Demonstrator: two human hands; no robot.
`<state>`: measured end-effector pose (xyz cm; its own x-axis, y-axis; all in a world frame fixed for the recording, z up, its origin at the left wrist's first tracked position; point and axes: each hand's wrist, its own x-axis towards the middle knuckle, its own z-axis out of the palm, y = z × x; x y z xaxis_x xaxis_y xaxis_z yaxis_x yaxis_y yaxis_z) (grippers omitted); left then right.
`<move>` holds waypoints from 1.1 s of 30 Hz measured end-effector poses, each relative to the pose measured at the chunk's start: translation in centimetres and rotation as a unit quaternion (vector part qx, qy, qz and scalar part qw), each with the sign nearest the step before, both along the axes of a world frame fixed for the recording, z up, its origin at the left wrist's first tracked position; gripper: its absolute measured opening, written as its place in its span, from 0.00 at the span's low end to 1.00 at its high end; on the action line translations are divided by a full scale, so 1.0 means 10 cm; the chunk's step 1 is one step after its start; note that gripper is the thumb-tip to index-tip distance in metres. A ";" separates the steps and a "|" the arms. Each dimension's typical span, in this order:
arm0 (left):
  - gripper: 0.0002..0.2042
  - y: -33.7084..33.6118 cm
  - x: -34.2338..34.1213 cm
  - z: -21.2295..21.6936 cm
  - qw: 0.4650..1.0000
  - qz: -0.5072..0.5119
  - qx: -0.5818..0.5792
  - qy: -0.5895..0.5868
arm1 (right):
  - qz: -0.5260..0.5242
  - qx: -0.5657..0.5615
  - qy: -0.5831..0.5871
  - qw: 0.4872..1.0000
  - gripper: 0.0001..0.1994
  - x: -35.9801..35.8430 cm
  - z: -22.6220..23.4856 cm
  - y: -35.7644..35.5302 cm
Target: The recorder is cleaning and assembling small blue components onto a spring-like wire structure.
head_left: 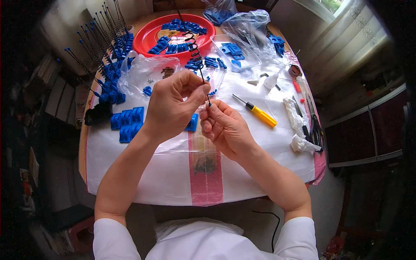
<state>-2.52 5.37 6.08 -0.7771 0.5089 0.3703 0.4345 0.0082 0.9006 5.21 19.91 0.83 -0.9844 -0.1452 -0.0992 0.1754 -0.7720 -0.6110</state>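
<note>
My left hand [173,106] pinches a thin black wire rod with a coiled spring [196,54] on its upper part, holding it upright over the table. At the rod's lower end my right hand [223,125] grips a small blue tip [209,104] between thumb and fingers. Both hands meet above the white plastic table cover [260,147]. A blue plastic piece [192,123] lies just under my left hand.
A red round tray [147,37] of blue parts sits at the back. Finished rods with blue ends [106,47] stand at the left, blue blocks [126,123] near them. A yellow-handled screwdriver [260,115], clear trays, plastic bags, scissors and pliers [314,125] lie to the right.
</note>
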 end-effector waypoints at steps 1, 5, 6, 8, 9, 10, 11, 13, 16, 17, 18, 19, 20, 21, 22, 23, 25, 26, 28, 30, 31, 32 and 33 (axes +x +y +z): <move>0.02 0.00 0.01 -0.01 1.000 0.001 -0.002 0.007 | 0.000 0.004 -0.003 1.000 0.09 0.00 0.00 0.00; 0.03 0.01 0.02 -0.01 1.000 0.002 0.004 0.004 | -0.004 -0.001 -0.003 1.000 0.08 0.01 0.02 -0.03; 0.03 0.00 0.03 -0.01 1.000 0.003 0.004 0.009 | -0.003 -0.002 -0.002 1.000 0.08 0.01 0.02 -0.03; 0.03 0.01 0.03 -0.01 1.000 -0.001 0.005 0.016 | -0.005 -0.003 -0.001 1.000 0.08 0.01 0.01 -0.02; 0.03 0.01 0.04 -0.01 1.000 0.001 0.006 0.020 | -0.006 -0.004 -0.001 1.000 0.08 0.01 0.00 -0.02; 0.03 0.01 0.04 0.00 1.000 0.003 0.006 0.024 | -0.007 -0.007 0.000 1.000 0.08 0.01 0.00 -0.01; 0.02 0.01 0.05 0.00 1.000 0.005 0.006 0.029 | -0.008 -0.009 0.001 1.000 0.08 0.01 0.01 -0.01; 0.03 0.01 0.06 0.01 0.999 0.011 0.004 0.045 | -0.006 -0.011 0.002 1.000 0.08 0.01 0.01 0.00; 0.03 0.02 0.06 0.00 0.999 0.013 0.004 0.046 | -0.005 -0.010 0.002 1.000 0.08 0.01 0.01 0.00; 0.03 0.02 0.06 0.00 0.999 0.012 0.004 0.042 | -0.005 -0.010 0.002 1.000 0.08 0.01 0.02 0.00; 0.03 0.02 0.06 0.00 0.999 0.011 0.005 0.043 | -0.006 -0.010 0.002 1.000 0.08 0.01 0.01 0.00; 0.03 0.02 0.06 0.00 0.999 0.010 0.005 0.043 | -0.006 -0.010 0.003 1.000 0.08 0.01 0.01 0.00; 0.03 0.01 0.06 0.01 0.999 0.010 0.004 0.044 | -0.006 -0.010 0.003 1.000 0.08 0.01 0.01 -0.01; 0.03 0.00 0.07 0.01 0.999 0.009 0.006 0.043 | -0.006 -0.012 0.001 1.000 0.08 0.01 0.02 -0.01; 0.03 0.01 0.06 -0.01 0.999 0.008 0.009 0.043 | -0.007 -0.013 -0.002 1.000 0.08 0.01 0.01 -0.01; 0.03 0.01 0.06 -0.01 0.999 0.006 0.012 0.043 | -0.008 -0.015 -0.004 1.000 0.08 0.01 0.01 0.00; 0.03 0.01 0.06 -0.01 0.999 0.004 0.009 0.043 | -0.007 -0.014 -0.002 1.000 0.08 0.02 0.02 0.00; 0.03 0.01 0.06 -0.01 0.999 0.003 0.008 0.043 | -0.006 -0.014 -0.001 1.000 0.08 0.02 0.02 0.00; 0.03 0.02 0.07 -0.01 0.999 0.006 0.010 0.034 | -0.005 -0.008 0.003 1.000 0.08 0.01 0.01 0.01; 0.03 0.01 0.06 0.00 1.000 0.011 0.008 0.028 | -0.005 -0.005 0.009 1.000 0.08 0.00 0.01 0.00; 0.03 0.02 0.05 -0.01 1.000 0.012 0.006 0.024 | -0.006 -0.004 0.010 1.000 0.08 0.00 -0.01 0.01; 0.03 0.02 0.05 -0.02 1.000 0.013 0.003 0.021 | -0.008 -0.003 0.011 1.000 0.08 0.00 -0.02 0.01; 0.03 0.01 0.04 -0.02 1.000 0.010 0.017 0.015 | -0.011 -0.001 0.003 1.000 0.08 0.00 -0.02 0.00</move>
<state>-2.15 5.49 5.88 -0.7746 0.4807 0.4110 0.4621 -0.0134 0.8867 5.20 19.89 0.66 -0.9879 -0.1240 -0.0934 0.1552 -0.7772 -0.6099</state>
